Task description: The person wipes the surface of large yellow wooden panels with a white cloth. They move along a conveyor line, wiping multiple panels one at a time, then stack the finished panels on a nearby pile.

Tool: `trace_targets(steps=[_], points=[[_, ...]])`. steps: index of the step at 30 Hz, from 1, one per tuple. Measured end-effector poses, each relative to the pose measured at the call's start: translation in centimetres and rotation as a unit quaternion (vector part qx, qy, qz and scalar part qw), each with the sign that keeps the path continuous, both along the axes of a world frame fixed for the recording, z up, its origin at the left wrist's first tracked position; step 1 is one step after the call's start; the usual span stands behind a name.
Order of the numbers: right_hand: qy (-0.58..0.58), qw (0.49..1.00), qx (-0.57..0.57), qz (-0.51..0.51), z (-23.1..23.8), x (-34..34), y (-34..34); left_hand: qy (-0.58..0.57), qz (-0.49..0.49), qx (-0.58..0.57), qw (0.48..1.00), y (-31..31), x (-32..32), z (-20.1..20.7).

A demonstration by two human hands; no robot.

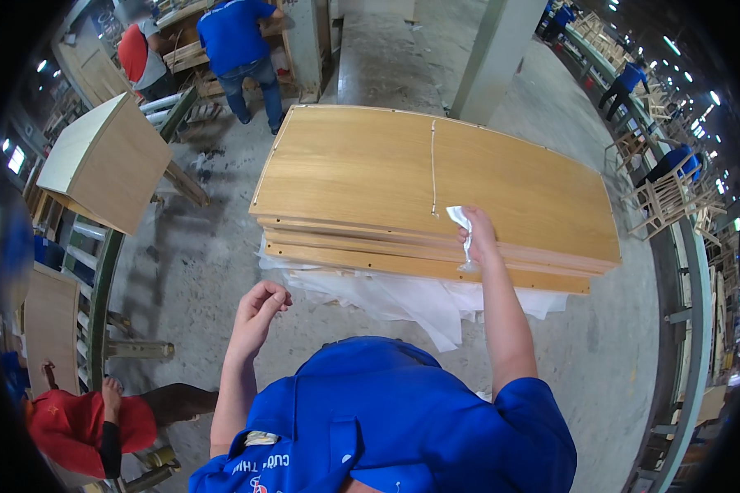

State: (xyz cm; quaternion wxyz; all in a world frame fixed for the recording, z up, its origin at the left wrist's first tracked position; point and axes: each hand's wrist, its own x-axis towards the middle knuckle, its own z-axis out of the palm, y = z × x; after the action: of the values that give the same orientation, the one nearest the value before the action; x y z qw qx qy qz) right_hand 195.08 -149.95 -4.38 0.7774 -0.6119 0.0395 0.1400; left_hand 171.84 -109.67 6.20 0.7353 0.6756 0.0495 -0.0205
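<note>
A stack of wooden panels (353,168) lies before me, its top face light brown. A thin pale line runs across the top panel from the far edge toward the middle, and more pale lines follow its edges. My right hand (481,236) is over the near part of the stack, closed around a crumpled white piece (460,217); I cannot tell whether it is cloth or thin plastic. Off the stack's near left corner, my left hand (263,312) hangs with its fingers curled, nothing visible in it.
White sheeting (419,311) sticks out under the stack. A wooden box (111,160) rests at the left near a roller conveyor (99,304). A grey column (493,62) rises behind. Co-workers stand at the far left and lower left. Chairs (674,197) line the right side.
</note>
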Motion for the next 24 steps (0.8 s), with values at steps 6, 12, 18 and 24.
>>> trace_targets(steps=[6, 12, 18, 24], points=[[0.181, 0.915, 0.359, -0.034, -0.8, -2.8, 2.9, -0.017, -0.023, -0.001, 1.000, -0.9, 1.1, 1.6], [0.224, 0.807, 0.547, 0.010, 0.5, -8.4, 7.7, -0.185, 0.040, 0.102, 0.977, 0.1, 2.0, 8.8], [0.233, 0.720, 0.650, 0.075, 5.4, -12.3, 12.0, -0.541, 0.242, 0.353, 0.724, 3.1, -3.1, 20.7], [0.077, 0.688, 0.635, 0.342, 18.3, -12.4, 14.9, -0.585, -0.085, 0.595, 0.545, -0.8, -7.0, 28.4]])
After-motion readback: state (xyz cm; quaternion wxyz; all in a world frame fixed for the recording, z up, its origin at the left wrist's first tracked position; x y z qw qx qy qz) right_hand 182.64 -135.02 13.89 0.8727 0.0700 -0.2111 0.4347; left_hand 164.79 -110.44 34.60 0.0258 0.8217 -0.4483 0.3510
